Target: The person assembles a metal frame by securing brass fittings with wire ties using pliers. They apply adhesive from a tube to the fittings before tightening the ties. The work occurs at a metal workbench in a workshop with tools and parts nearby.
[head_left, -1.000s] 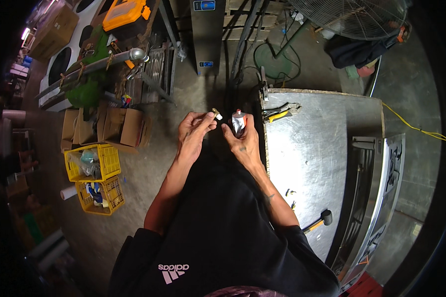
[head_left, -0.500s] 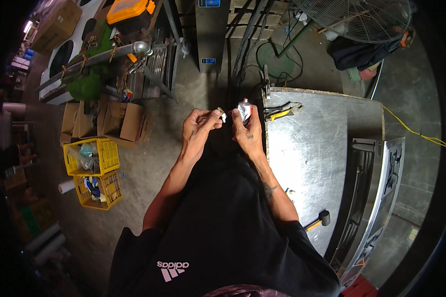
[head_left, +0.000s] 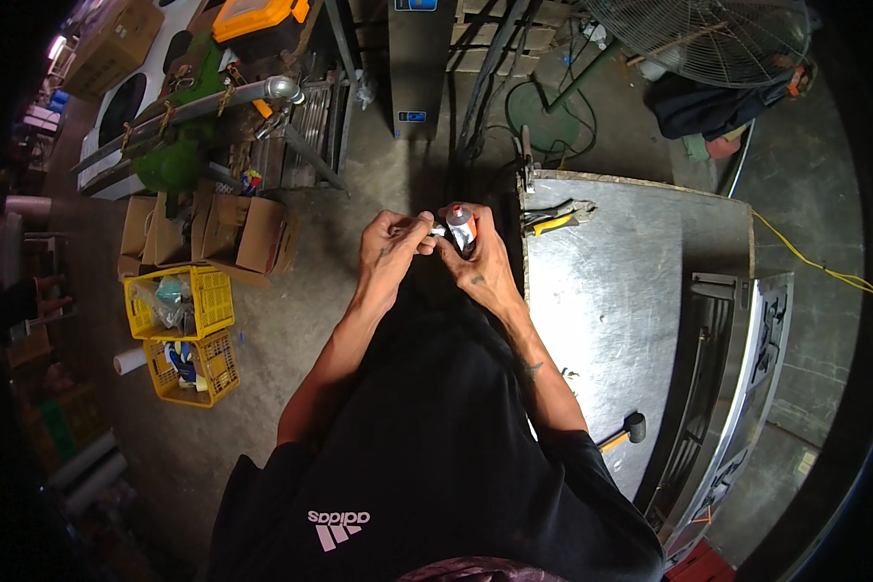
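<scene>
Beside silvery table [head_left: 606, 276], tube [head_left: 462, 225] in hand [head_left: 485, 264], fan [head_left: 703, 41]

A silver-orange tube [head_left: 464, 229], held red tip [head_left: 459, 209] outward, is just beside a small whitish piece [head_left: 438, 231].

The tube [head_left: 463, 233] in the hands [head_left: 485, 262] looks like shiny metal foil. Right of them, the surface [head_left: 601, 291] is smooth, glossy metal; leftward, the crates [head_left: 215, 303] look plastic.
</scene>
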Demonstrator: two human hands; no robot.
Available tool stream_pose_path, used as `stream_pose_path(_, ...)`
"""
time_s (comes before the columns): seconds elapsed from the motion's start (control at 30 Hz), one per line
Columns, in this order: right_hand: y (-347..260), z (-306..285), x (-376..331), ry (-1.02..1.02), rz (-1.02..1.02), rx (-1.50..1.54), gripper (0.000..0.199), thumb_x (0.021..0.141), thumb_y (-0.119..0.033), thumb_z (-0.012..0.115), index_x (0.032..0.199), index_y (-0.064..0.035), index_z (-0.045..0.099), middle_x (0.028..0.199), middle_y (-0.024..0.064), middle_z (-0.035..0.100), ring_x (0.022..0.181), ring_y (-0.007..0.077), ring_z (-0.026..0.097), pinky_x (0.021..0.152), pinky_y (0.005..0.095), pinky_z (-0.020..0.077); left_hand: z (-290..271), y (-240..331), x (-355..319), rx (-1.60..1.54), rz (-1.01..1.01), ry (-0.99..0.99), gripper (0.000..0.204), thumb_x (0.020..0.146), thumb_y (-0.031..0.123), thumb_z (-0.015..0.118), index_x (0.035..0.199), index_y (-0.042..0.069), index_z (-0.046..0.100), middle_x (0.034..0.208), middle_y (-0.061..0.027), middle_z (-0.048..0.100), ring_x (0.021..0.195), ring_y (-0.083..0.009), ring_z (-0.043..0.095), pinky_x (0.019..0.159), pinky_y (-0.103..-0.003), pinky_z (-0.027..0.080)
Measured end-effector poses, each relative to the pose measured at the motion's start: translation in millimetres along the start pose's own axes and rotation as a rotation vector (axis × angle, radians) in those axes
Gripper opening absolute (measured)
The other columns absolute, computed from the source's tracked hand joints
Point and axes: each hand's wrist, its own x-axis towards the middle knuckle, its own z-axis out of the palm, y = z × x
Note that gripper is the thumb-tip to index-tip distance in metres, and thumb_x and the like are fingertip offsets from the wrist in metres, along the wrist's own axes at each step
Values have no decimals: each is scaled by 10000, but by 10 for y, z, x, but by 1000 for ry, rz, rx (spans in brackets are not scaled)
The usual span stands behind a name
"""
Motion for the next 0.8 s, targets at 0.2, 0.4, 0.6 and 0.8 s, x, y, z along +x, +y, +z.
stream_pose_path(0.2,21,35,54,-1,57,93,386,944,-51,767,1239,-37,518,992,52,682,863,117,645,738,276,524,-23,-2,-10,120,11,-8,273,982,216,774,996,-1,610,888,-72,699,744,-99,652,719,-251,540)
stream_pose_path(0.4,92,89,109,85,215,391,283,978,-74,740,1146,-46,515,930,-1,639,772,60,583,662,243,490,-39,2,-1,154,23,7,254,982,209,773,958,12,614,891,-73,697,745,-110,662,712,-257,548)
stream_pose_path(0.6,150,96,117,117,373,573,282,976,-111,755,1147,-66,535,916,7,641,719,73,568,607,243,462,-35,-16,10,140,70,5,296,987,213,770,990,-21,588,871,-90,698,742,-128,694,713,-264,583)
stream_pose_path(0.8,168,101,137,117,504,854,248,975,-61,719,1127,-76,524,919,23,619,712,88,574,604,255,500,-30,-9,18,141,73,-44,278,1009,185,736,1048,-39,575,915,-118,714,808,-152,720,760,-278,592)
